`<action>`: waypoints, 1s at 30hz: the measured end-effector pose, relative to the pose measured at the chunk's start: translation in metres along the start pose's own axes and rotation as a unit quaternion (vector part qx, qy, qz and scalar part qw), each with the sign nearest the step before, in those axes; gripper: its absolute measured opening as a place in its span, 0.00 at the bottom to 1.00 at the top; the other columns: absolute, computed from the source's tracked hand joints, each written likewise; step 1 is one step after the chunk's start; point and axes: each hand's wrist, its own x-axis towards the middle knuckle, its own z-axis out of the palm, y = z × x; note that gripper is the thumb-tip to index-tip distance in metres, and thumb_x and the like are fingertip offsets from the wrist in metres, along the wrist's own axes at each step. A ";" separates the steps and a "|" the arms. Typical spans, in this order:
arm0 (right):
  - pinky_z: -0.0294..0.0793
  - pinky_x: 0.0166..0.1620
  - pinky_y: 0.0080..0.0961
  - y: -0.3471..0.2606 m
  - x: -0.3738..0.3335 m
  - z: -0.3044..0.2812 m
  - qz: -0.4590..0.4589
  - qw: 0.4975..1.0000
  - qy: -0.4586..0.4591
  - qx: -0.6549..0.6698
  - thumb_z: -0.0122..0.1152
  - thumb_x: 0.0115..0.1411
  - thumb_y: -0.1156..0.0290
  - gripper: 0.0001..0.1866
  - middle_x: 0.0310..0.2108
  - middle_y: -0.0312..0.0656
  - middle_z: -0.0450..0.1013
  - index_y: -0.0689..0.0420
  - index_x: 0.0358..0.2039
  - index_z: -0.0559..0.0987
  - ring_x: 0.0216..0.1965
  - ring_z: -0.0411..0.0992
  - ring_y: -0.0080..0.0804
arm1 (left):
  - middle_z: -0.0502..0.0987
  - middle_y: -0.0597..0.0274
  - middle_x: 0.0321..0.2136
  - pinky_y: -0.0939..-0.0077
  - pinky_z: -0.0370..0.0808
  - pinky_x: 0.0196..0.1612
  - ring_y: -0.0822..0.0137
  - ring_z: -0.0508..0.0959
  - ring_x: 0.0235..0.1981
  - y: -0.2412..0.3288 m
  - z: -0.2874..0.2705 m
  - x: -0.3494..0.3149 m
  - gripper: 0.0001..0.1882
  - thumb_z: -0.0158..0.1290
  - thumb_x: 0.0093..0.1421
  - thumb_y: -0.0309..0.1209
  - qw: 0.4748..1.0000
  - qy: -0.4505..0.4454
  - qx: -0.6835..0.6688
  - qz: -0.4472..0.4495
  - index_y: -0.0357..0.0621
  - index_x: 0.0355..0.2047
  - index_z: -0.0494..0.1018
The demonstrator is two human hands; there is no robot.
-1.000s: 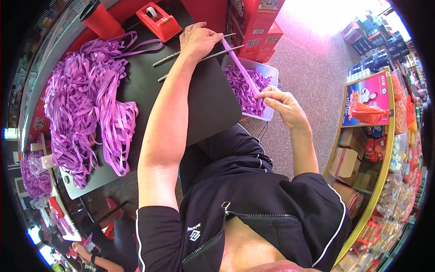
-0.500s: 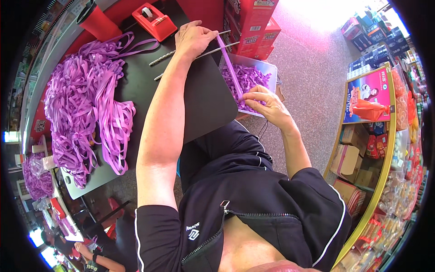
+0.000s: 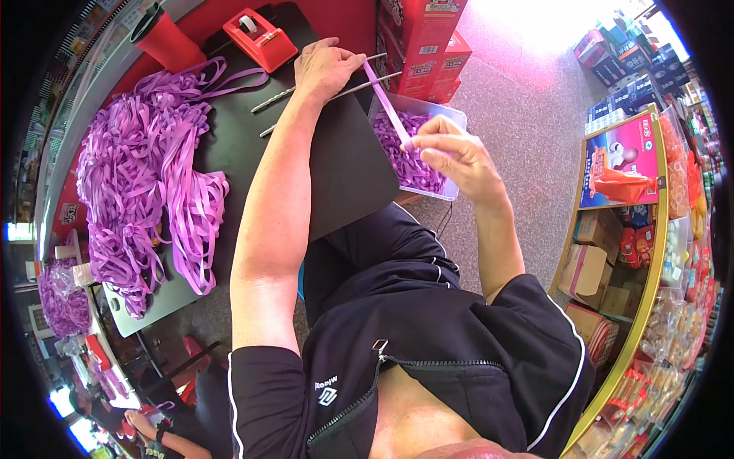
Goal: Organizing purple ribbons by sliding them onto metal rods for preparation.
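Observation:
A narrow purple ribbon (image 3: 388,105) stretches between my two hands above the right edge of the black tabletop (image 3: 345,164). My right hand (image 3: 459,157) pinches its lower end between thumb and fingers. At the far end, my left hand (image 3: 327,70) is closed over the ribbon and over a thin metal rod (image 3: 274,100); its inner fingers are partly hidden. Nearer me, a second metal rod (image 3: 354,89) lies roughly parallel, passing by the left wrist. Below the ribbon, a clear plastic bin (image 3: 456,115) holds many short folded purple ribbon pieces (image 3: 424,177).
A large tangle of purple ribbon (image 3: 126,183) covers the table's left side. Behind stand a red tape dispenser (image 3: 264,46) and a red cup (image 3: 172,44). Red cartons (image 3: 420,46) are stacked beyond the bin. Stocked shelves (image 3: 612,260) line the right; another person's arm (image 3: 172,440) shows lower left.
My right hand has risen a little and turned, still pinching the ribbon end. The ribbon's lower end has moved up with it. My left hand stays nearly in place.

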 end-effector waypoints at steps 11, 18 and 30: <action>0.65 0.48 0.22 0.004 0.171 -0.037 -0.058 0.992 -0.037 0.105 0.48 0.66 0.58 0.20 0.37 0.37 0.75 0.63 0.42 0.79 0.40 0.68 0.21 | 0.63 0.62 0.60 0.62 0.48 0.64 0.61 0.55 0.64 -0.004 -0.005 0.002 0.15 0.52 0.51 0.42 0.998 -0.047 -0.037 -0.001 0.62 0.38 0.82; 0.66 0.36 0.13 0.068 0.231 -0.043 0.097 0.965 -0.020 0.244 0.54 0.64 0.63 0.16 0.30 0.34 0.75 0.64 0.39 0.80 0.32 0.70 0.18 | 0.63 0.60 0.61 0.63 0.52 0.64 0.59 0.58 0.63 0.005 -0.010 -0.005 0.18 0.51 0.50 0.36 0.998 -0.049 0.023 0.025 0.60 0.42 0.80; 0.75 0.45 0.29 0.146 0.232 -0.028 0.196 0.940 -0.073 0.268 0.49 0.65 0.56 0.20 0.40 0.37 0.75 0.58 0.46 0.77 0.40 0.74 0.28 | 0.62 0.59 0.61 0.63 0.52 0.64 0.58 0.57 0.63 -0.001 -0.008 -0.005 0.19 0.49 0.50 0.34 0.998 -0.043 0.028 0.031 0.59 0.43 0.79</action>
